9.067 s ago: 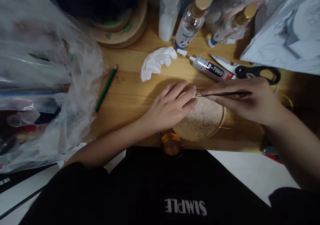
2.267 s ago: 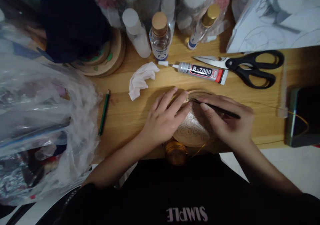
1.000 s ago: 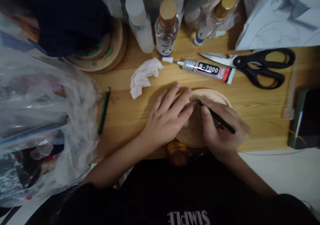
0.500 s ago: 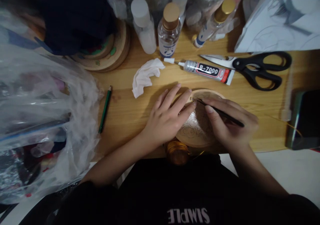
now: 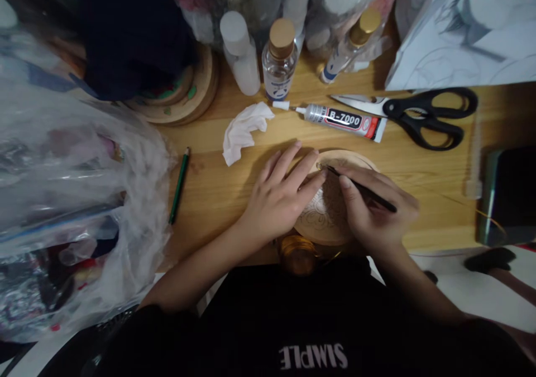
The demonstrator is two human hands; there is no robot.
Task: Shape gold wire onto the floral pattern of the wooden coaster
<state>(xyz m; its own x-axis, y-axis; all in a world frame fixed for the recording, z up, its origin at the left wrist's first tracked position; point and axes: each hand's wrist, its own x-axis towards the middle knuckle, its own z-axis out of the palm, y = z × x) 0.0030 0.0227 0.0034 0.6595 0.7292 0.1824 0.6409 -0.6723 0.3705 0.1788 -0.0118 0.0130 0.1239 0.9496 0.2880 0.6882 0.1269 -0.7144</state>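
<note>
A round wooden disc (image 5: 324,229) with curled line drawings lies near the table's front edge. My left hand (image 5: 278,198) rests flat with its fingers spread, the fingertips at the disc's left side. Pinched in my right hand (image 5: 372,209) is a thin black tool (image 5: 374,196), perhaps tweezers, its tip beside a small gold wire loop (image 5: 319,166) near the disc's upper edge. A spool of gold-coloured wire (image 5: 299,254) sits at the front edge, just below the disc. The right palm hides part of the disc.
Beyond the hands lie a crumpled tissue (image 5: 246,133), a glue tube (image 5: 343,121) and black-handled scissors (image 5: 419,114). Bottles (image 5: 278,67) stand behind. A green pencil (image 5: 180,186) and plastic bags (image 5: 138,198) are at left, a dark phone-like object (image 5: 508,198) at right.
My right hand and the black tool have shifted slightly left over the disc. The left hand stays in place. Another person's foot now shows at the lower right as the view has moved slightly.
</note>
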